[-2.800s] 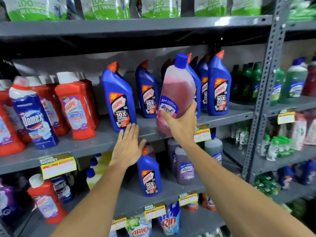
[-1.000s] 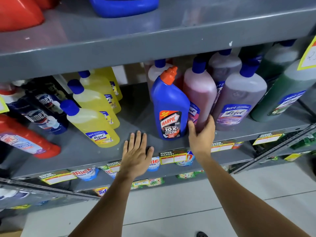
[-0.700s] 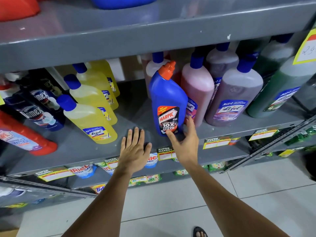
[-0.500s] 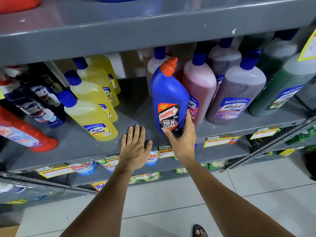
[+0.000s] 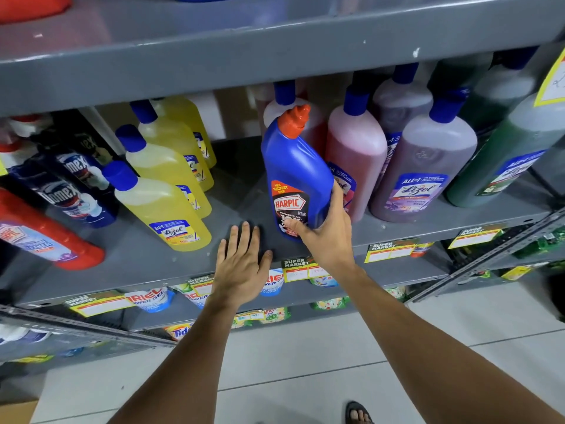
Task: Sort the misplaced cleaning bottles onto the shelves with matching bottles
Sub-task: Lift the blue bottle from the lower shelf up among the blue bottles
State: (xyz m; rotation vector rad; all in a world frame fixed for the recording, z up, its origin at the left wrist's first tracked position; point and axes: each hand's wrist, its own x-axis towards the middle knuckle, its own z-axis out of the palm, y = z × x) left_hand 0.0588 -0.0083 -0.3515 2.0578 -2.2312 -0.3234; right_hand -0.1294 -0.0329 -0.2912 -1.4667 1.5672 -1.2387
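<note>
Harpic bottle (image 5: 298, 175) stands upright, leaning slightly, near the shelf's (image 5: 153, 267) front edge; my right hand (image 5: 328, 237) grips its base, left hand (image 5: 243, 264) rests flat, empty, beside.

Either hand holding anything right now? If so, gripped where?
Right hand grips the blue Harpic bottle around its lower body, over the label. Left hand holds nothing; it lies flat on the shelf.

There is only one view, from the person's head. It looks forward and steeply down, very close to the grey shelf (image 5: 171, 264). The left hand (image 5: 241, 267) and the right hand (image 5: 327, 237) are in the middle; below them, the floor (image 5: 305, 368) is visible.
</note>
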